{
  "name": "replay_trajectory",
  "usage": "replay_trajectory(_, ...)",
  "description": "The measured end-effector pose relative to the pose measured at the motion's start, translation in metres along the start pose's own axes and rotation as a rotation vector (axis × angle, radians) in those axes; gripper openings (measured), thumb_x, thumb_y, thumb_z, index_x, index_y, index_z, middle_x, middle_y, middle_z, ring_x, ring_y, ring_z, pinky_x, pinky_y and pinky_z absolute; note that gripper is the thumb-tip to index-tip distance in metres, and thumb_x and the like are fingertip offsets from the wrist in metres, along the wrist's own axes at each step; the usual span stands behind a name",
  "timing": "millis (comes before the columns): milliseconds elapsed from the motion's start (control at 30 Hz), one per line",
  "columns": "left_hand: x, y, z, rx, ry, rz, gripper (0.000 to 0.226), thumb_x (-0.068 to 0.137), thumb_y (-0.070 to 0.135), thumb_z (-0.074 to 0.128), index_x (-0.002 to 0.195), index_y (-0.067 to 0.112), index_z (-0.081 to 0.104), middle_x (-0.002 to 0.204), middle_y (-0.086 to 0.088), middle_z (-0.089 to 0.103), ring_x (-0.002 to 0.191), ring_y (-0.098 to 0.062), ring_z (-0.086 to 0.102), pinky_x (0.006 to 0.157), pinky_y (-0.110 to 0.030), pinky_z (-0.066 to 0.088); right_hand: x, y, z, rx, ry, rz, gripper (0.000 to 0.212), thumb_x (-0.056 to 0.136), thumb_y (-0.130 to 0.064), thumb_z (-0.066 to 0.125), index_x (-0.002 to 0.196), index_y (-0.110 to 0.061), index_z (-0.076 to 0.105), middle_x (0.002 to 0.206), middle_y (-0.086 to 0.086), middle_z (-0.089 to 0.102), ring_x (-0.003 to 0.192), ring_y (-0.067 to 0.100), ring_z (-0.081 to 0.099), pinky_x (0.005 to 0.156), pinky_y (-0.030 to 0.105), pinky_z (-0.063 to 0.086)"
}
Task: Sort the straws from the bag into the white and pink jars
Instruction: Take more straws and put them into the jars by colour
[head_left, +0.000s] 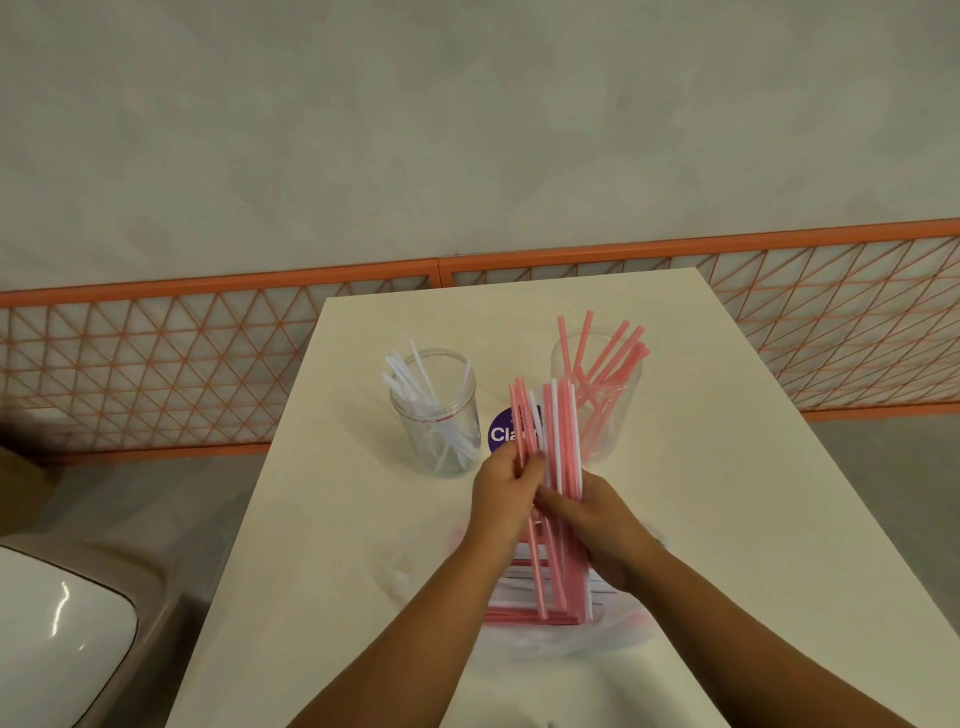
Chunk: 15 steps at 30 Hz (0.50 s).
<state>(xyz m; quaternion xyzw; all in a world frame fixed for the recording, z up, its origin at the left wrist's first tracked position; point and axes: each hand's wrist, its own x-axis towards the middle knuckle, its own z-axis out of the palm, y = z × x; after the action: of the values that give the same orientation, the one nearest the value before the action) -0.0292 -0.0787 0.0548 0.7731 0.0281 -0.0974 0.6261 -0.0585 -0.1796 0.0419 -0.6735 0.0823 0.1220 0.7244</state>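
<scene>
Grey plaster wall fills the upper field; below it an orange metal lattice fence (156, 364) runs across behind a cream rectangular table (727, 519); a glossy white rounded object (62, 639), not identifiable, sits low at the left beside the table.

On the table, far left, a clear cylindrical plastic jar (439, 415) stands upright and holds white straws (415, 379) leaning against its rim; far right, a second clear cylindrical jar (597, 405) stands upright and holds pink straws (608, 353); the two jars are well apart. Between them lies a round purple label with white lettering (503, 431), partly hidden by the raised straws.

Left hand (506, 493) is closed about a small cluster of mostly pink straws (522, 415); right hand (597, 525) is closed about a larger mixed bunch of pink and white straws (563, 441), held nearly upright; the hands touch at the fingers. This bunch blocks part of the right jar's front.

Beneath the hands a clear thin plastic bag (613, 639) lies flat on the near table; further pink and white straws (519, 616) lie within it, partly covered by both forearms.
</scene>
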Motion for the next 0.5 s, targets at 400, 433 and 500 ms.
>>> replay_trajectory(400,0.038,0.033,-0.003,-0.437,0.085,-0.018,0.022,0.097,0.004,0.039,0.085,0.011,0.056,0.088,-0.007,0.07,0.079,-0.015,0.07,0.071,-0.022,0.054,-0.004,0.0,-0.021,0.074,0.119,-0.011,0.014,0.09,-0.023,0.059,0.098,-0.012,0.061,0.073,0.006,0.064,0.068,0.018,0.063,0.075,0.036,0.058)
replay_trajectory(433,0.047,0.044,-0.005,-0.471,0.093,0.022,0.023,0.098,0.004,0.037,0.086,0.012,0.055,0.09,-0.007,0.07,0.08,-0.014,0.071,0.074,-0.022,0.054,-0.005,-0.001,-0.026,0.115,0.109,-0.012,0.013,0.091,-0.021,0.058,0.099,-0.011,0.061,0.073,0.005,0.064,0.067,0.017,0.062,0.073,0.034,0.056)
replay_trajectory(500,0.061,0.07,-0.008,-0.525,0.109,0.128,0.024,0.099,0.005,0.034,0.087,0.015,0.053,0.092,-0.005,0.07,0.083,-0.014,0.07,0.083,-0.026,0.053,-0.006,-0.002,-0.032,0.183,0.1,-0.033,0.016,0.093,-0.018,0.054,0.105,-0.008,0.059,0.073,0.005,0.063,0.067,0.016,0.061,0.071,0.031,0.053)
